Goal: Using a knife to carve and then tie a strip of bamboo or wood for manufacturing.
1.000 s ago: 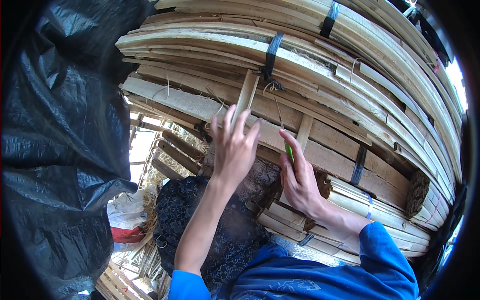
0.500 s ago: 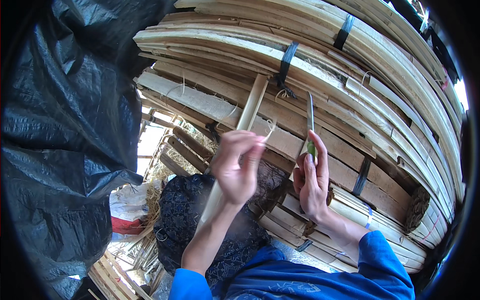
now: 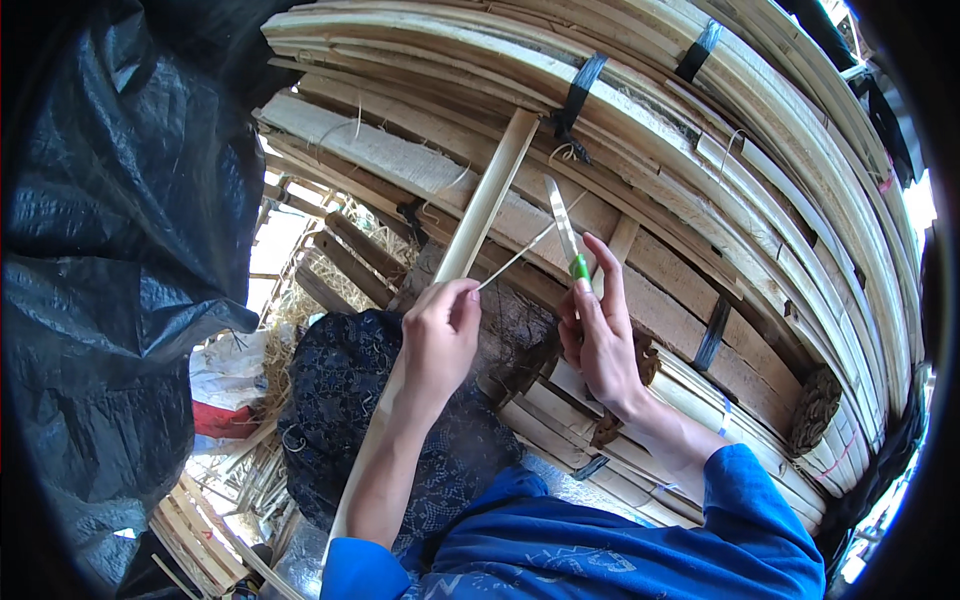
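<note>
Spanning much of my remote view is a large stack of pale split strips point(image 3: 480, 40), bundled lengthwise and bowed by the lens. On the left I record a black plastic sheet point(image 3: 120, 250), creased and hanging in folds. At the lower edge I find the wearer's blue shirt point(image 3: 620, 530), and left of it a dark patterned cloth point(image 3: 335, 390).

One long, pale strip point(image 3: 490, 205) slants from the stack toward the lower edge, passing under the left hand and forearm and across the cloth. I cannot tell whether the left fingers grip it.

The left hand point(image 3: 440, 325) is closed, thumb and forefinger pinching one end of a fine sliver. The right hand point(image 3: 603, 345) stands level with it and apart, thumb and curled fingers around a handle, forefinger raised.

Dark ties point(image 3: 583, 85) bind the bundles. The knife point(image 3: 567, 232) in the right hand has a bright green handle; I note its blade pointing up and away, leaning slightly left. Smallest, the thin sliver point(image 3: 516, 258) runs from the left fingertips up to the blade; I cannot confirm contact there.
</note>
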Action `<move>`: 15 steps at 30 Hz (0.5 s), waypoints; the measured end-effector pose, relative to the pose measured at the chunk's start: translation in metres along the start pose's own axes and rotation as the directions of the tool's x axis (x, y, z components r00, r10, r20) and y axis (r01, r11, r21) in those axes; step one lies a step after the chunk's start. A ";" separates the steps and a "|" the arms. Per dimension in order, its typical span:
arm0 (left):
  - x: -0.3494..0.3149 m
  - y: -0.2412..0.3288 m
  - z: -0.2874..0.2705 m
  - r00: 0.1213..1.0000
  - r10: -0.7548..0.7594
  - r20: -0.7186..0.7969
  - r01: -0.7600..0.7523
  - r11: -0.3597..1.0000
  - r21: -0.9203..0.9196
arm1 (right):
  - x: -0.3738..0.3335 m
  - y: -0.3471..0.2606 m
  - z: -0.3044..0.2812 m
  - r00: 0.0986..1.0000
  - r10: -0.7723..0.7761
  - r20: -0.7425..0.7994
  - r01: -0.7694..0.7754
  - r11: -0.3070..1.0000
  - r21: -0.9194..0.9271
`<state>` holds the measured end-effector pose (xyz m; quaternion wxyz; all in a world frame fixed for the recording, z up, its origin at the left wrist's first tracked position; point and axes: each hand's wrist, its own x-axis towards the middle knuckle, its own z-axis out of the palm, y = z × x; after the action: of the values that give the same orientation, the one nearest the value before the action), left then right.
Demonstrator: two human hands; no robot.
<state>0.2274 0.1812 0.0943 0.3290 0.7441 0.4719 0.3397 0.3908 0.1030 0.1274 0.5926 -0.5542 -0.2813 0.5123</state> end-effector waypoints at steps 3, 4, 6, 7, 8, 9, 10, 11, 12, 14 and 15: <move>-0.003 0.011 0.008 0.994 -0.047 0.102 0.043 0.998 0.047 | -0.001 -0.005 0.001 0.992 0.104 -0.065 -0.099 0.992 0.073; -0.003 0.015 0.013 0.985 -0.081 0.153 0.063 0.990 0.123 | 0.000 -0.007 0.000 0.983 0.151 -0.102 -0.141 0.985 0.102; 0.000 0.017 0.022 0.993 -0.015 0.119 -0.006 0.985 0.170 | 0.001 -0.009 0.001 0.970 0.170 -0.176 -0.152 0.982 0.109; 0.004 0.020 0.024 0.993 -0.013 0.120 -0.007 0.986 0.167 | 0.002 -0.007 0.000 0.963 0.184 -0.194 -0.157 0.976 0.149; 0.008 0.024 0.026 0.995 0.015 0.099 -0.028 0.990 0.135 | 0.002 -0.006 -0.001 0.957 0.199 -0.212 -0.160 0.969 0.190; 0.013 0.027 0.028 0.996 0.043 0.084 -0.051 0.994 0.100 | 0.003 -0.007 0.000 0.954 0.188 -0.232 -0.147 0.972 0.184; 0.016 0.029 0.030 0.995 0.046 0.093 -0.055 0.994 0.095 | 0.003 -0.006 -0.002 0.952 0.188 -0.242 -0.145 0.972 0.185; 0.020 0.030 0.031 0.992 0.058 0.110 -0.064 0.997 0.047 | 0.003 -0.004 -0.004 0.958 0.169 -0.233 -0.122 0.972 0.200; 0.024 0.031 0.031 0.990 0.070 0.122 -0.070 0.998 0.002 | 0.003 -0.003 -0.005 0.964 0.148 -0.220 -0.101 0.971 0.215; 0.032 0.034 0.035 0.976 0.002 0.218 0.000 1.000 -0.010 | 0.003 -0.006 -0.005 0.960 0.151 -0.235 -0.094 0.967 0.236; 0.035 0.036 0.038 0.957 -0.083 0.280 0.130 0.980 -0.153 | 0.003 -0.007 -0.004 0.959 0.154 -0.240 -0.090 0.963 0.256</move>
<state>0.2872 0.1948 0.1091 0.4707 0.7263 0.4310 0.2552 0.3974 0.1052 0.1321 0.6543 -0.5559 -0.1025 0.5024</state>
